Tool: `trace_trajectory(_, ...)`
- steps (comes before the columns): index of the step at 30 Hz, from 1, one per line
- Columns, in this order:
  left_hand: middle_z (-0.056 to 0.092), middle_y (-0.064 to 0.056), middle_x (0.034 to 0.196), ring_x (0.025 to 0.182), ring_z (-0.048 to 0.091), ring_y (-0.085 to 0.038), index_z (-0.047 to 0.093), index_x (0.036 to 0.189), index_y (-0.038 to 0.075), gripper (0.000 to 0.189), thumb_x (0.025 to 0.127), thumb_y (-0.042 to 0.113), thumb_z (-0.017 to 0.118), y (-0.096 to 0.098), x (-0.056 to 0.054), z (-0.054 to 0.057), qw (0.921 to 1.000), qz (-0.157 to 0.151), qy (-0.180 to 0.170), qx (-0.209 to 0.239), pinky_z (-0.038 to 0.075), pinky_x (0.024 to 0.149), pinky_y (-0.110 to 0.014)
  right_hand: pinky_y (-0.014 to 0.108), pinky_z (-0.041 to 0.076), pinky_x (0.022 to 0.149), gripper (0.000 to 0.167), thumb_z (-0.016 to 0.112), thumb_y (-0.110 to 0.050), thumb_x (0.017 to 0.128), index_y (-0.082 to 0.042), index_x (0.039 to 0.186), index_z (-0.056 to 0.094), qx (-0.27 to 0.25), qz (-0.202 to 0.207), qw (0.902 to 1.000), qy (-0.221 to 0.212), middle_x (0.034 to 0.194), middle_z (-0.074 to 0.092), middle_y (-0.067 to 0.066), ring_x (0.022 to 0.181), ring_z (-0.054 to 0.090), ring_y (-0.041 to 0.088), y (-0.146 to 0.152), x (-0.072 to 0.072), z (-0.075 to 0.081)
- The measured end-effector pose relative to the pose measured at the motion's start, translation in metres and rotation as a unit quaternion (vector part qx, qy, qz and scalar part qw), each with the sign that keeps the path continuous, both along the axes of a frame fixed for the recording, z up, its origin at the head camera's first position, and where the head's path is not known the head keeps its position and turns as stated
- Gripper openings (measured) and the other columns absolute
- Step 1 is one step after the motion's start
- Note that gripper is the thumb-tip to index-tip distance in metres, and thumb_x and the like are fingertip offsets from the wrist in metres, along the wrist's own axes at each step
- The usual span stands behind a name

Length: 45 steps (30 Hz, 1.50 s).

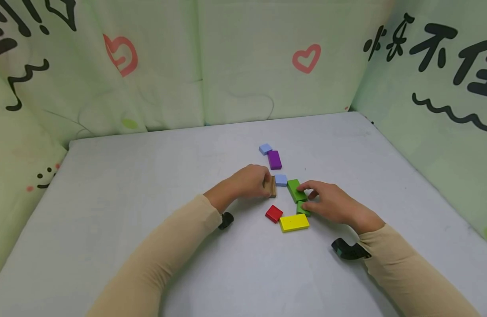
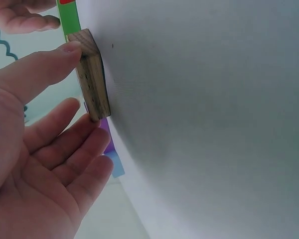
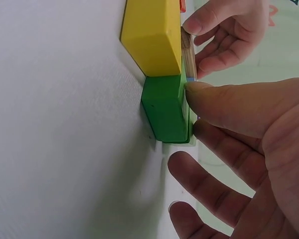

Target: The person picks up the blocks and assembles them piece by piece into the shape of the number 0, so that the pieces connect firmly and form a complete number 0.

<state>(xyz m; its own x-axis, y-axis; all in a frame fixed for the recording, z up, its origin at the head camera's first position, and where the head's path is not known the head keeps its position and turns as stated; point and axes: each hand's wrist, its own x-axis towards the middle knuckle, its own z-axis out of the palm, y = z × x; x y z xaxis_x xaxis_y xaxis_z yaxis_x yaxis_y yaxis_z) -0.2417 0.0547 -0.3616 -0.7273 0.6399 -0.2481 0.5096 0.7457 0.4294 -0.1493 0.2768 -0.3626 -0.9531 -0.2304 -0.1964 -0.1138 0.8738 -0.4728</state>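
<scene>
My left hand [image 1: 249, 181] holds a bare wooden block [image 2: 93, 82] by its ends, thumb at one end and fingertips at the other. My right hand [image 1: 333, 201] rests its thumb on a small green block [image 3: 164, 107] and its index fingertip on a longer green block [image 1: 294, 189]. The other right fingers are spread apart. A light blue block [image 1: 280, 180] lies between the wooden block and the longer green one. A yellow block [image 1: 294, 223] touches the small green block, and a red block [image 1: 273, 213] sits at the yellow block's left end.
Beyond the hands, a purple block [image 1: 274, 160] touches another light blue block [image 1: 265, 149]. All lie on a white-covered table [image 1: 128, 185]. Printed pale green curtains [image 1: 243, 57] stand behind and at both sides. A dark wrist device [image 1: 349, 250] sits at the right cuff.
</scene>
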Motion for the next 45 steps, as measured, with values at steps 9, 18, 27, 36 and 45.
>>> trace_trajectory(9, 0.062, -0.004, 0.11, 0.095, 0.055, -0.017, 0.06, 0.131, 0.006, 0.046, 0.091, 0.025, 0.073, 0.001, -0.001, -0.003, 0.9996, 0.027, -0.008, 0.0, 0.049, 0.082, -0.025, 0.051, 0.05, 0.092, 0.046, 0.069, -0.018, 0.094, -0.004, 0.136, 0.056, 0.0, 0.001, 1.0, 0.001, 0.126, 0.061, 0.017, 0.108, 0.057, 0.034, -0.001, 0.0, 0.0)
trace_trajectory(18, 0.062, -0.005, 0.114, 0.097, 0.055, -0.018, 0.059, 0.131, 0.005, 0.049, 0.091, 0.027, 0.075, -0.005, 0.0, -0.001, 0.9993, 0.037, -0.006, -0.003, 0.05, 0.087, -0.028, 0.05, 0.05, 0.091, 0.046, 0.069, -0.016, 0.094, -0.004, 0.136, 0.056, -0.001, 0.003, 1.0, 0.007, 0.124, 0.061, 0.017, 0.107, 0.057, 0.034, 0.0, 0.002, 0.0)
trace_trajectory(27, 0.059, -0.009, 0.133, 0.11, 0.054, -0.019, 0.054, 0.14, 0.004, 0.055, 0.093, 0.025, 0.072, -0.01, -0.001, -0.004, 0.9999, 0.013, -0.007, -0.005, 0.046, 0.101, -0.031, 0.05, 0.051, 0.09, 0.046, 0.069, -0.017, 0.094, -0.004, 0.136, 0.056, -0.003, 0.005, 0.9999, 0.009, 0.123, 0.062, 0.017, 0.107, 0.057, 0.034, 0.001, 0.002, -0.002)
trace_trajectory(36, 0.06, -0.008, 0.134, 0.108, 0.055, -0.018, 0.056, 0.14, 0.005, 0.054, 0.093, 0.026, 0.072, -0.013, 0.004, -0.002, 0.9998, 0.017, -0.003, -0.009, 0.046, 0.1, -0.031, 0.05, 0.051, 0.091, 0.046, 0.068, -0.017, 0.094, -0.004, 0.136, 0.056, 0.0, 0.003, 1.0, 0.008, 0.124, 0.061, 0.018, 0.106, 0.057, 0.034, -0.001, 0.002, 0.0)
trace_trajectory(45, 0.061, -0.008, 0.132, 0.107, 0.056, -0.019, 0.057, 0.14, 0.005, 0.055, 0.092, 0.027, 0.074, -0.012, 0.01, 0.0, 0.9996, 0.024, -0.001, -0.018, 0.047, 0.099, -0.031, 0.05, 0.051, 0.089, 0.046, 0.07, -0.017, 0.094, -0.003, 0.135, 0.056, -0.005, 0.009, 0.9999, 0.012, 0.125, 0.061, 0.018, 0.105, 0.058, 0.034, -0.002, 0.003, 0.002)
